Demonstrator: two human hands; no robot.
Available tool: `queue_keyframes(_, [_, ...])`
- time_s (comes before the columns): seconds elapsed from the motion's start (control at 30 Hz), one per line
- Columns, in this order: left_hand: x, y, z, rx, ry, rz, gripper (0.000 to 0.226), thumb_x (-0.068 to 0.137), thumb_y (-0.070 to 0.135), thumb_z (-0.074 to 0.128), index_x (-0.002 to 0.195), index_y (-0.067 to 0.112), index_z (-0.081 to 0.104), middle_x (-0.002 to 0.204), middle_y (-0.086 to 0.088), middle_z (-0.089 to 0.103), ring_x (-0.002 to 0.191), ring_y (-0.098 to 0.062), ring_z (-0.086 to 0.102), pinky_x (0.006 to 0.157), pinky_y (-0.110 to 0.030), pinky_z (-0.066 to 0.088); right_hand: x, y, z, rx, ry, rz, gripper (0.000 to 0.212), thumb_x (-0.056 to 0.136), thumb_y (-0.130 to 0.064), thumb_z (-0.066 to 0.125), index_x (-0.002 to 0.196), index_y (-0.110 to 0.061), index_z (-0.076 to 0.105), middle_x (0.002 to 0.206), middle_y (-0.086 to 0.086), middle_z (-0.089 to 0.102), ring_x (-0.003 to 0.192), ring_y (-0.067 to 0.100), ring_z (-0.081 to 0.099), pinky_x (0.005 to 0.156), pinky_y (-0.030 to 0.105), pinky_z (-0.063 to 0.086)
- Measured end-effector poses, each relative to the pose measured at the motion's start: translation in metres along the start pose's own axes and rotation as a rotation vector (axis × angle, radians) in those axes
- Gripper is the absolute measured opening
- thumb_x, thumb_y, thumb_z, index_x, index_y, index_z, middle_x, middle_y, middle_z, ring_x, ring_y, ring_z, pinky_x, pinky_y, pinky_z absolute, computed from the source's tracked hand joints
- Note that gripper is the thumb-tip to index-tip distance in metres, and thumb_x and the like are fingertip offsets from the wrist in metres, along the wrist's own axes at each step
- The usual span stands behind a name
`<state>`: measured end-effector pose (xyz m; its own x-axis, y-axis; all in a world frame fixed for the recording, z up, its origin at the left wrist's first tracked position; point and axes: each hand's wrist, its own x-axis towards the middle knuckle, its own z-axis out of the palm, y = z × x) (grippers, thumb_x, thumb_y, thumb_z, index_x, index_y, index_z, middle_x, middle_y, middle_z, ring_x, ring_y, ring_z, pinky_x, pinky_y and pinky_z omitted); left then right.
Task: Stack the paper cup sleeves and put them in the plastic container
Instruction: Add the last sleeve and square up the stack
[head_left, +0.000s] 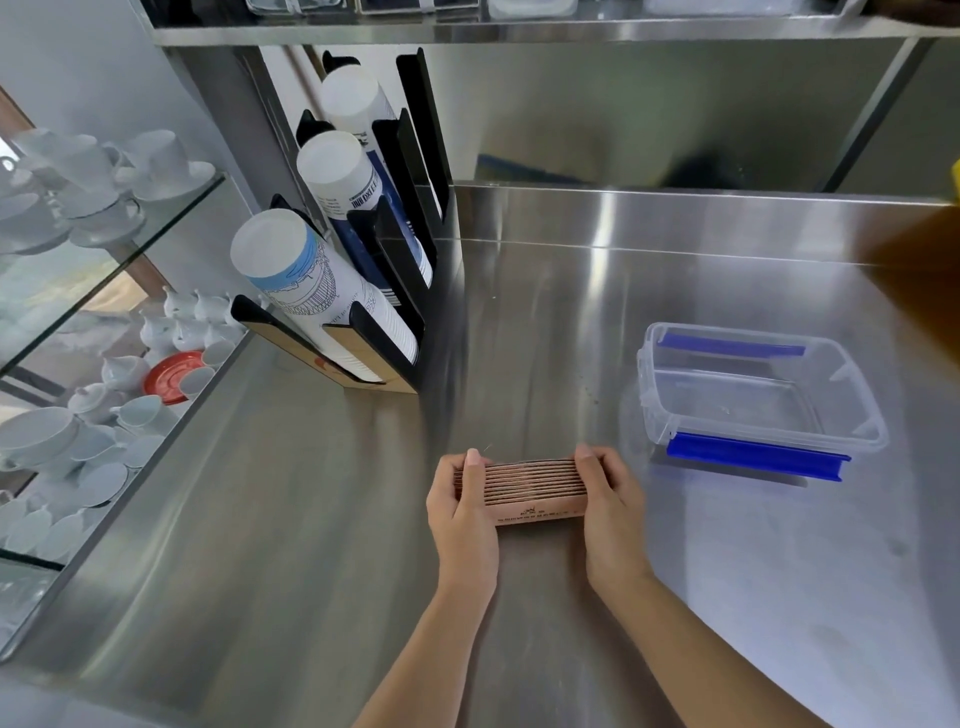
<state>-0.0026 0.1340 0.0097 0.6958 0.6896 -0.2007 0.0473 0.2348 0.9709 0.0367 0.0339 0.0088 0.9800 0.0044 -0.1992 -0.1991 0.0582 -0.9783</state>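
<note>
A stack of brown paper cup sleeves stands on edge on the steel counter, pressed together from both ends. My left hand grips its left end with the thumb on top. My right hand grips its right end the same way. To the right, about a hand's width away, sits the clear plastic container with blue clips, lid off and nothing inside.
A black cup dispenser with three rows of paper cups stands at the back left of the steel counter. Glass shelves with white crockery run along the left. A steel shelf hangs overhead. A brown blurred object intrudes at right.
</note>
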Motion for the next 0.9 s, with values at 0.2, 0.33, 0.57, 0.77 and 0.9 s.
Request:
queue_keyframes(0.2, [0.005,-0.007,0.004,0.041,0.048,0.002,0.031,0.093,0.018,0.048,0.063,0.011,0.049,0.062,0.0,0.049,0.056,-0.005,0.048,0.057,-0.016,0.042,0.002,0.008,0.001,-0.041,0.026,0.029,0.025,0.093,-0.023,0.048,0.076,-0.007,0.058,0.071,0.002,0.055,0.069,0.011,0.049,0.066,0.023,0.039])
queue_keyframes(0.33, [0.009,-0.01,-0.002,0.049,-0.038,-0.027,0.029,0.094,0.024,0.047,0.068,0.012,0.052,0.067,-0.003,0.053,0.068,-0.015,0.051,0.067,-0.029,0.041,0.005,0.013,-0.001,-0.099,-0.002,-0.022,0.028,0.094,-0.024,0.045,0.077,-0.004,0.054,0.071,0.003,0.053,0.068,0.01,0.048,0.061,0.014,0.039])
queue_keyframes(0.57, [0.009,-0.009,-0.041,0.325,-0.508,0.005,0.061,0.059,0.04,0.074,0.11,0.038,0.042,0.103,0.01,0.058,0.089,0.003,0.06,0.081,-0.018,0.051,0.003,0.011,-0.002,-0.149,-0.002,-0.024,0.029,0.095,-0.027,0.042,0.078,-0.006,0.055,0.071,0.0,0.054,0.069,0.011,0.049,0.064,0.022,0.04])
queue_keyframes(0.77, [0.02,-0.007,-0.06,0.544,-0.529,0.125,0.061,0.072,0.003,0.074,0.108,0.042,0.045,0.112,0.007,0.059,0.1,0.005,0.058,0.089,-0.008,0.045,0.002,0.008,-0.004,-0.186,-0.048,0.0,0.027,0.096,-0.03,0.04,0.074,-0.021,0.053,0.075,-0.002,0.056,0.075,0.009,0.053,0.065,0.021,0.039])
queue_keyframes(0.9, [0.023,-0.007,-0.066,0.627,-0.484,0.161,0.055,0.071,0.01,0.077,0.102,0.045,0.049,0.116,0.004,0.059,0.109,-0.011,0.056,0.097,-0.02,0.044,0.005,0.008,-0.007,-0.22,-0.091,-0.012,0.027,0.096,-0.029,0.04,0.08,-0.013,0.054,0.073,-0.003,0.055,0.073,0.009,0.051,0.063,0.014,0.04])
